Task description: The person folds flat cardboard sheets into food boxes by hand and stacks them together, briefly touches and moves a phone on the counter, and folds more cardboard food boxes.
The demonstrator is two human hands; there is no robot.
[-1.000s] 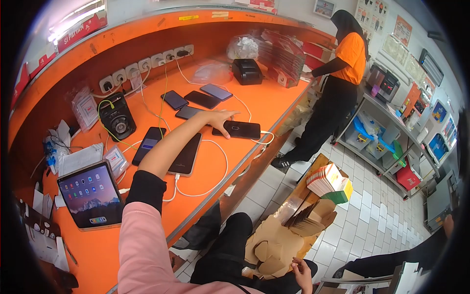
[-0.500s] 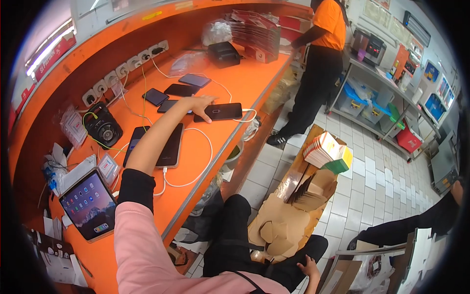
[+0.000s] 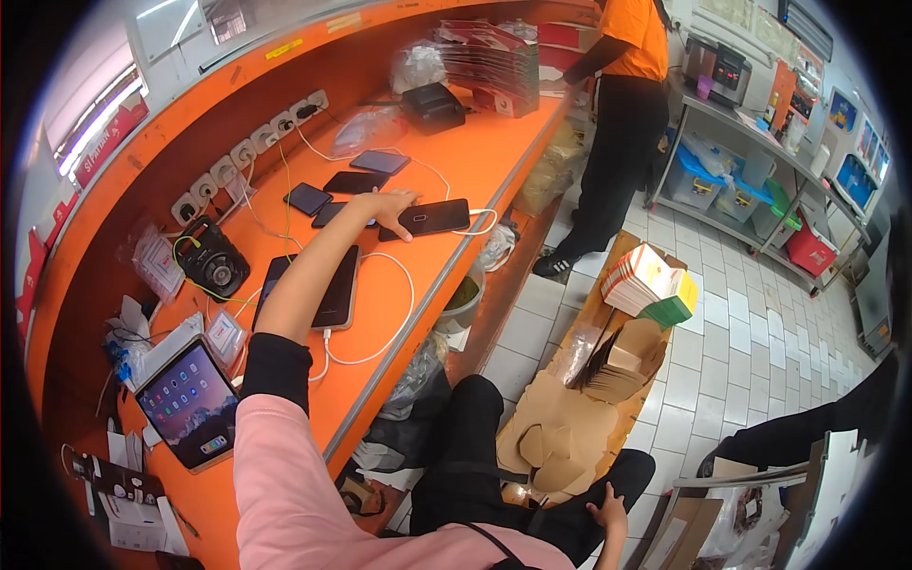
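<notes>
Black trouser cloth (image 3: 629, 472) is touched at the knee by the right hand (image 3: 611, 513), its fingers loosely parted and nothing seen held. Just beyond, brown, flat and folded cardboard pieces (image 3: 570, 418) are laid out. On the smooth orange counter (image 3: 475, 163), a black, flat, rectangular smartphone (image 3: 442, 218) is located near the front edge. Its left end is spanned by the left hand (image 3: 389, 209), thumb on the near side, fingers toward the far side; whether it is pinched cannot be told. The smartphone is judged light, rigid, slippery and fragile, best held by its 2 long edges, clear of the thin white cable (image 3: 496, 220) looped at its right end. Beyond, several slim, dark phones (image 3: 356, 181) and a black, boxy device (image 3: 433, 106) are arranged; farther off, a person in an orange shirt (image 3: 636, 43) is seen.
</notes>
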